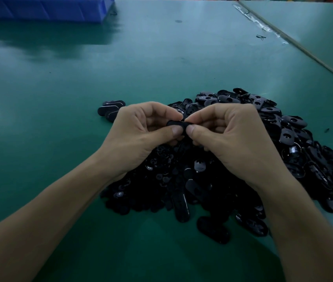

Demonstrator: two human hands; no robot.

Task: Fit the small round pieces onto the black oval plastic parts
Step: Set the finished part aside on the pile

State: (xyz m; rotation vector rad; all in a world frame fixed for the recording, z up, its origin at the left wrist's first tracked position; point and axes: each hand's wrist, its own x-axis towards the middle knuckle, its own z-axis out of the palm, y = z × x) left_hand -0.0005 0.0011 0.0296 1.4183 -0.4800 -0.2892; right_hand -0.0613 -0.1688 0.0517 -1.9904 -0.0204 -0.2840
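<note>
One black oval plastic part (179, 124) is held above the heap between both hands. My left hand (141, 135) pinches its left end with thumb and curled fingers. My right hand (232, 135) pinches its right end the same way, thumb tips almost meeting. Whether a small round piece sits on it is hidden by the fingers. Under the hands lies a big heap of black oval parts (283, 139), with small round pieces (159, 159) mixed in on its near left side.
A few oval parts (109, 109) lie apart, left of the heap. A blue bin (45, 9) stands at the far left on the green table (59, 88). A table seam with tape (263, 25) runs along the far right.
</note>
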